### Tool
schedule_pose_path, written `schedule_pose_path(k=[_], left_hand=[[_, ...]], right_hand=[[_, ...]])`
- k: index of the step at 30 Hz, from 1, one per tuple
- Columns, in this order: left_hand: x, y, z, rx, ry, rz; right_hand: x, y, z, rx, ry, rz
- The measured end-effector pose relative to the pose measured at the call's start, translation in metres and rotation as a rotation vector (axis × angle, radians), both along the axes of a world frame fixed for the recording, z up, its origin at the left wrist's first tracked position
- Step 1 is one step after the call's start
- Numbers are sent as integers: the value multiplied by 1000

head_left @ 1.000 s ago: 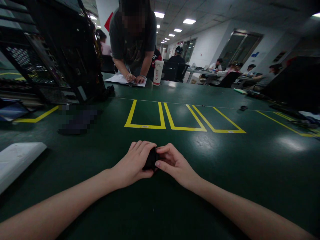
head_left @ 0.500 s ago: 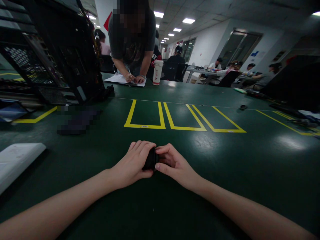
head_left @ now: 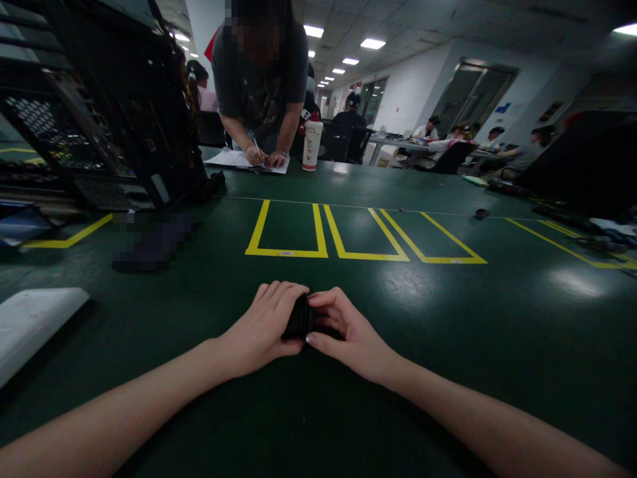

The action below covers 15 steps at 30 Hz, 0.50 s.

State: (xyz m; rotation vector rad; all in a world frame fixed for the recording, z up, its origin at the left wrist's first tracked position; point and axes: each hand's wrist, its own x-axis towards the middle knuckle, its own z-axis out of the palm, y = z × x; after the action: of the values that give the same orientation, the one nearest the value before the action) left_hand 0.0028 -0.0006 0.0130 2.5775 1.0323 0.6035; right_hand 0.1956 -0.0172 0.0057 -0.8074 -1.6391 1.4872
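Note:
A small black object (head_left: 297, 322) sits between my two hands just above or on the dark green table; much of it is covered by fingers, and its exact kind is unclear. It has a ridge or rim on its right side. My left hand (head_left: 266, 322) is wrapped round its left part, with the fingers over the far side and the thumb at the near side. From the right, my right hand (head_left: 343, 328) grips the rim between its fingertips and thumb.
Yellow tape outlines (head_left: 286, 253) mark the green table (head_left: 398, 398) ahead. A black computer case (head_left: 144, 113) stands at left, above a white object (head_left: 40, 318). Across the table a person (head_left: 259, 86) writes on paper (head_left: 229, 158) beside a cup (head_left: 312, 143). A small dark round piece (head_left: 482, 213) lies right.
Both hands keep their hold on the black object, with only a tiny shift of the right fingertips. The whole view has moved slightly.

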Motion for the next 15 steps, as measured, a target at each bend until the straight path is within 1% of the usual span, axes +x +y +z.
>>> schedule_pose_path(k=[4, 8, 12, 15], left_hand=[[0, 0, 2, -12, 1, -7], [0, 0, 3, -6, 4, -8], [0, 0, 2, -2, 8, -7], [0, 0, 1, -6, 9, -3]], right_hand=[[-1, 0, -1, -43, 18, -27], [-1, 0, 3, -67, -64, -56], [0, 0, 6, -86, -86, -18], [0, -1, 5, -32, -42, -2]])
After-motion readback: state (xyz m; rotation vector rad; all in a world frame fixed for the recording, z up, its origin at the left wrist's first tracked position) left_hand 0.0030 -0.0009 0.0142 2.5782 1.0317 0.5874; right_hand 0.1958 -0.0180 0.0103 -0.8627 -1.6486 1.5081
